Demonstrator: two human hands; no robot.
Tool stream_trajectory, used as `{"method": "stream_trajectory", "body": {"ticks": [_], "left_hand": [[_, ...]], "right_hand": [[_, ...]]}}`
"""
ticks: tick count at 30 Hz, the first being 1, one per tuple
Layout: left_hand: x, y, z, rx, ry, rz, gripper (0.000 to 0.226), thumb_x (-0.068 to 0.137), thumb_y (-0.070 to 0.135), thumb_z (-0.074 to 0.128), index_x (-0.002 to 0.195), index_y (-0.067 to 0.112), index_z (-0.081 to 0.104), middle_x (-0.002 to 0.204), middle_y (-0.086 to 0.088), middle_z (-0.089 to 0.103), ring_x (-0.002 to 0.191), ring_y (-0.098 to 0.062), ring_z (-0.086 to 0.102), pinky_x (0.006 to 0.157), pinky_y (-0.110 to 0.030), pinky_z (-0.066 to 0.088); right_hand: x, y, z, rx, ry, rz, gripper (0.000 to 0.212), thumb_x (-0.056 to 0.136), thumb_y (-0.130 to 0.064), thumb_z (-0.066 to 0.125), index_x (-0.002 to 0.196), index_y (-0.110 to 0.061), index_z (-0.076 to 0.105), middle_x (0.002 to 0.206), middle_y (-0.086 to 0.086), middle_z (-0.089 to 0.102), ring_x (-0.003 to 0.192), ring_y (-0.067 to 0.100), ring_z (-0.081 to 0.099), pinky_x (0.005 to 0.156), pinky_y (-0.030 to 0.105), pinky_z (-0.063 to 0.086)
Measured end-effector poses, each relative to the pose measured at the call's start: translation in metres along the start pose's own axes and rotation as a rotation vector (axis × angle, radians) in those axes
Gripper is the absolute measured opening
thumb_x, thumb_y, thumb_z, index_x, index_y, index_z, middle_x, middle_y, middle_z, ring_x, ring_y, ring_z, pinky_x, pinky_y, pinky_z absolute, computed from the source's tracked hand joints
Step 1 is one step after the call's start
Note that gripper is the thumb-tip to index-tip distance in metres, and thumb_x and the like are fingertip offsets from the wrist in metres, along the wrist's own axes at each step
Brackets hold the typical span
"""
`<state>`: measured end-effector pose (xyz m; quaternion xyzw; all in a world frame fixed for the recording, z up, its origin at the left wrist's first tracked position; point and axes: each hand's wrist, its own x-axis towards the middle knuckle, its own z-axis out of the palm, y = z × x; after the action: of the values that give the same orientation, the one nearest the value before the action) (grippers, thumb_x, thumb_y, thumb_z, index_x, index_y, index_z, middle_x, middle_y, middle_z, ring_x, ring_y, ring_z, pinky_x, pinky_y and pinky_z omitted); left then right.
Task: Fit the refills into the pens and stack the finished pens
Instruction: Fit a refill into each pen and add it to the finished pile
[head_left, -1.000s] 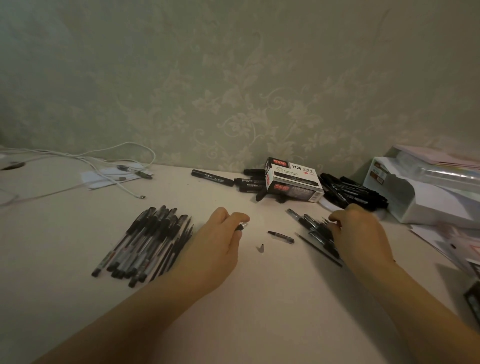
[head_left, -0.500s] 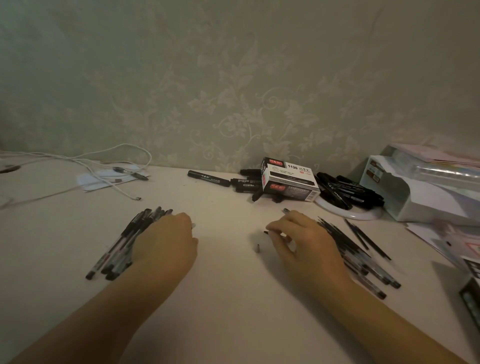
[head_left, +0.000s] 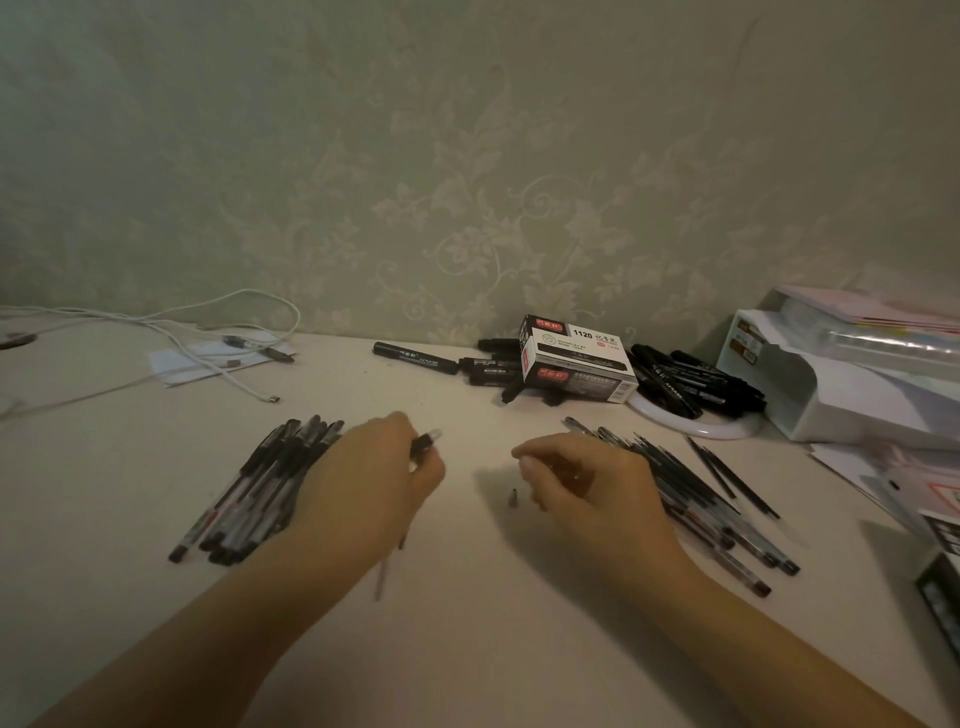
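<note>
Blurring pen (head_left: 425, 443), left hand (head_left: 374, 478)

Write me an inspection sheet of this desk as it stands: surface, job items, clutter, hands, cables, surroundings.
Surface: pale desk, dimly lit.
Job's things: pile of pens on the left beside the left hand; second pile of pens and loose refills on the right; small dark part lies between the hands.
Clutter: marker box, black markers around it, more markers on a white dish, white organiser, papers at the right edge.
Hands: left hand grips a pen; right hand has curled fingers, its contents cannot be told.
Cables: white cables at back left, over a paper.
Surroundings: floral wallpaper behind the desk.
</note>
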<state>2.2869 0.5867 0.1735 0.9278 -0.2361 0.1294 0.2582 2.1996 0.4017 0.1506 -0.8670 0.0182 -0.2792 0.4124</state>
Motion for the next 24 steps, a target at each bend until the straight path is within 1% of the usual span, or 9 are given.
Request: {"method": "stream_trajectory", "body": {"ticks": [2, 5, 7, 9, 12, 14, 18, 22, 24], "left_hand": [[0.0, 0.009, 0.005, -0.312, 0.0, 0.009, 0.025, 0.091, 0.035, 0.055, 0.068, 0.026, 0.05, 0.063, 0.005, 0.057, 0.055, -0.004, 0.051, 0.05, -0.018, 0.034], [-0.005, 0.02, 0.016, -0.654, -0.033, 0.016, 0.022, 0.09, 0.031, 0.059, 0.069, 0.023, 0.058, 0.063, 0.011, 0.06, 0.059, 0.001, 0.053, 0.055, -0.011, 0.042], [-0.011, 0.024, 0.023, -0.779, -0.101, 0.012, 0.02, 0.09, 0.032, 0.058, 0.072, 0.022, 0.061, 0.064, 0.012, 0.061, 0.06, 0.001, 0.056, 0.055, -0.011, 0.044], [-0.013, 0.024, 0.026, -0.792, -0.132, 0.022, 0.019, 0.088, 0.036, 0.057, 0.077, 0.023, 0.063, 0.07, 0.008, 0.064, 0.067, -0.005, 0.061, 0.06, -0.02, 0.05], [-0.011, 0.019, 0.027, -0.774, -0.106, 0.069, 0.014, 0.091, 0.039, 0.054, 0.086, 0.027, 0.061, 0.077, 0.009, 0.064, 0.074, -0.006, 0.06, 0.069, -0.026, 0.05], [-0.01, 0.015, 0.028, -0.758, -0.133, 0.081, 0.013, 0.092, 0.045, 0.048, 0.095, 0.036, 0.057, 0.076, 0.011, 0.059, 0.064, 0.001, 0.055, 0.063, -0.025, 0.047], [-0.011, 0.01, 0.031, -0.642, -0.217, 0.123, 0.011, 0.097, 0.04, 0.045, 0.099, 0.045, 0.054, 0.073, 0.013, 0.055, 0.053, 0.0, 0.048, 0.049, -0.015, 0.039], [-0.013, 0.013, 0.031, -0.673, -0.244, 0.142, 0.012, 0.095, 0.04, 0.047, 0.098, 0.044, 0.058, 0.074, 0.015, 0.056, 0.065, -0.025, 0.056, 0.05, -0.02, 0.039], [-0.013, 0.013, 0.031, -0.696, -0.247, 0.15, 0.013, 0.095, 0.04, 0.047, 0.098, 0.043, 0.059, 0.074, 0.015, 0.057, 0.064, -0.028, 0.054, 0.051, -0.024, 0.04]], "right_hand": [[-0.001, -0.006, 0.005, 0.327, -0.149, 0.227, 0.009, 0.091, -0.022, 0.069, 0.095, -0.023, 0.077, 0.082, -0.001, 0.075, 0.069, 0.01, 0.069, 0.066, 0.017, 0.054], [-0.005, -0.011, 0.01, 0.675, -0.342, 0.388, 0.021, 0.084, -0.024, 0.073, 0.097, -0.008, 0.075, 0.09, 0.016, 0.075, 0.065, 0.018, 0.068, 0.068, 0.027, 0.055], [-0.005, -0.012, 0.011, 0.767, -0.4, 0.413, 0.027, 0.08, -0.019, 0.073, 0.098, 0.0, 0.072, 0.086, 0.018, 0.074, 0.063, 0.017, 0.067, 0.068, 0.029, 0.056], [-0.005, -0.012, 0.011, 0.782, -0.397, 0.417, 0.031, 0.078, -0.016, 0.071, 0.099, 0.007, 0.068, 0.077, 0.014, 0.073, 0.06, 0.014, 0.066, 0.065, 0.025, 0.057], [-0.003, -0.011, 0.01, 0.803, -0.35, 0.409, 0.024, 0.083, -0.016, 0.068, 0.095, 0.004, 0.067, 0.076, 0.015, 0.071, 0.059, 0.016, 0.064, 0.061, 0.024, 0.056], [-0.001, -0.009, 0.009, 0.804, -0.244, 0.411, 0.009, 0.091, -0.013, 0.063, 0.092, -0.005, 0.067, 0.08, 0.017, 0.072, 0.062, 0.018, 0.066, 0.062, 0.025, 0.055], [0.008, 0.001, -0.001, 0.845, 0.099, 0.446, 0.012, 0.099, -0.016, 0.054, 0.1, -0.006, 0.06, 0.089, 0.015, 0.076, 0.075, 0.02, 0.073, 0.066, 0.022, 0.057], [0.011, 0.007, -0.004, 0.989, 0.185, 0.463, 0.012, 0.101, -0.013, 0.052, 0.104, -0.003, 0.058, 0.093, 0.02, 0.075, 0.081, 0.025, 0.074, 0.067, 0.023, 0.058], [0.01, 0.007, -0.003, 0.99, 0.173, 0.463, 0.01, 0.101, -0.012, 0.051, 0.103, -0.004, 0.057, 0.094, 0.02, 0.074, 0.082, 0.026, 0.075, 0.066, 0.024, 0.058]]}}
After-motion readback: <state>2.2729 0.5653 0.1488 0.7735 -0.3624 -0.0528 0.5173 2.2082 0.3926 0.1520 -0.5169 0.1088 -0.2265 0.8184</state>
